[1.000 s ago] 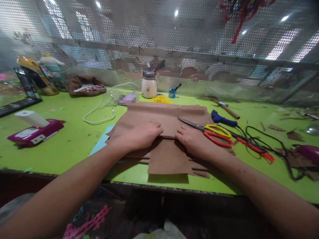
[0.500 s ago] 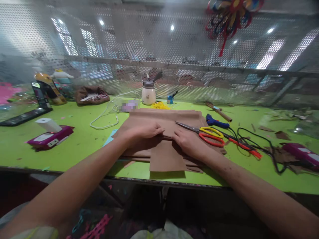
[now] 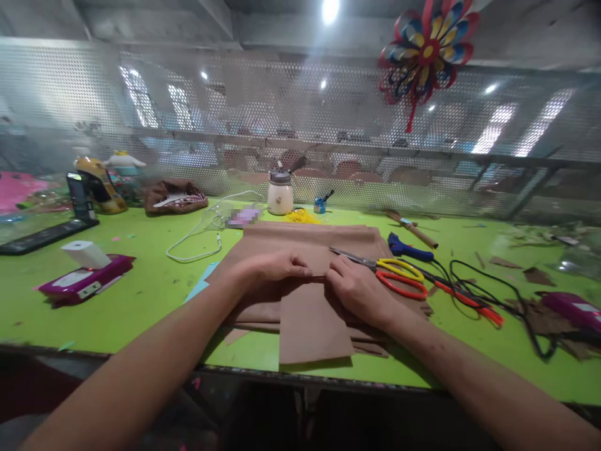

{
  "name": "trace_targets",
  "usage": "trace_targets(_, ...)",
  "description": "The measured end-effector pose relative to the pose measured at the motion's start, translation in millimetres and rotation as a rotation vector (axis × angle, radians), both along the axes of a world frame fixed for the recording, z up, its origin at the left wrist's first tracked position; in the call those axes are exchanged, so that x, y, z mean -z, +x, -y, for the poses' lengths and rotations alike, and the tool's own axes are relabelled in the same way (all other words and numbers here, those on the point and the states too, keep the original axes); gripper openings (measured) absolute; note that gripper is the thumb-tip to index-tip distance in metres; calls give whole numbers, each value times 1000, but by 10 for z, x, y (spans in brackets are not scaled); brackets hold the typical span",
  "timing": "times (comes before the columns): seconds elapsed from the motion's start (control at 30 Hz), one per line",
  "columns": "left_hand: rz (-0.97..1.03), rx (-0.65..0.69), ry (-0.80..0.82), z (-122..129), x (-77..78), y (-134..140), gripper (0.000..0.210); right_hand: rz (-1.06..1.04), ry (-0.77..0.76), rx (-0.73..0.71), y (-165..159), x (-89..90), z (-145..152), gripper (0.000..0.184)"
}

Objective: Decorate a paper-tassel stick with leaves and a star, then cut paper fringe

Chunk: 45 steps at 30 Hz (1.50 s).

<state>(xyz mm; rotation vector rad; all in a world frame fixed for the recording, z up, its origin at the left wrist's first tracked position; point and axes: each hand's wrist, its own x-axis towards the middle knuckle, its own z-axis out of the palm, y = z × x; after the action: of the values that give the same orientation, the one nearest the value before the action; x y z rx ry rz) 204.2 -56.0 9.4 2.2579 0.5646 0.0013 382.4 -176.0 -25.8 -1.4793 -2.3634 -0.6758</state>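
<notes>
A stack of brown paper sheets (image 3: pixel 305 235) lies before me. On top of it is a smaller brown paper piece (image 3: pixel 314 326), whose lower end hangs past the stack toward the table's front edge. My left hand (image 3: pixel 284 265) has its fingers closed at the left of this piece's upper edge. My right hand (image 3: pixel 357 288) pinches the same edge on the right, a short gap away. A crease or fold seems to run between them; the fingertips partly hide it. Scissors (image 3: pixel 401 269) with yellow and red handles rest on the stack, just beyond my right hand.
A blue glue gun (image 3: pixel 409 247) with a black cord lies right of the scissors. Purple power strips (image 3: pixel 89 279) sit at both sides. Behind the stack stand a cream spray bottle (image 3: pixel 280 195) and a small blue jar (image 3: pixel 320 205). A perforated panel (image 3: pixel 300 138) closes the back.
The view has tipped upward, so the whole table sits lower in the picture. Both hands stay on the paper's edge, the left fingers pointing more downward against it.
</notes>
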Motion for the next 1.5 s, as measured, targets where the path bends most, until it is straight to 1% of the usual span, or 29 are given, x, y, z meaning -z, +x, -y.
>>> trace_targets(0.07,2,-22,-9,21,-1,-11,38,-116,-47,-5,24,5,-25,15)
trace_targets(0.13,-10,-18,-6,29,-5,-21,37,-281,-103,-35,69,2,-45,12)
trace_targets(0.2,-7,2,17,32,-8,-31,36,-457,-184,-78,122,-16,-51,25)
trace_targets(0.27,9,15,45,45,-11,-34,34,-616,-310,-97,161,-46,-44,34)
trace_targets(0.37,48,18,74,99,-18,-22,31,-773,-481,-78,163,-96,-27,30)
trace_targets(0.43,82,20,94,152,-27,-5,30,-806,-506,-70,138,-118,-22,26)
trace_targets(0.53,126,26,152,234,-51,14,28,-843,-491,-56,108,-132,-23,23)
trace_targets(0.67,136,10,259,311,-106,14,26,-979,-539,-63,115,-135,-25,20)
trace_targets(0.77,117,-2,273,342,-138,9,25,-1083,-554,-57,126,-118,-31,19)
trace_targets(0.87,131,-24,264,357,-142,14,25,-1107,-488,-51,125,-102,-37,18)
trace_targets(1.0,169,-40,259,357,-109,43,24,-993,-397,-70,126,-123,-39,17)
trace_targets(1.1,176,-51,259,341,-73,68,24,-853,-379,-131,129,-157,-38,13)
trace_targets(1.17,187,-39,246,324,-57,72,25,-799,-377,-166,129,-171,-33,15)
trace_targets(1.27,168,1,216,299,-63,45,26,-773,-419,-155,136,-178,-23,17)
trace_targets(1.37,93,-30,223,283,-103,-14,24,-816,-473,-88,156,-179,-15,18)
trace_targets(1.5,9,-91,251,287,-159,-77,25,-1022,-562,41,192,-166,-14,21)
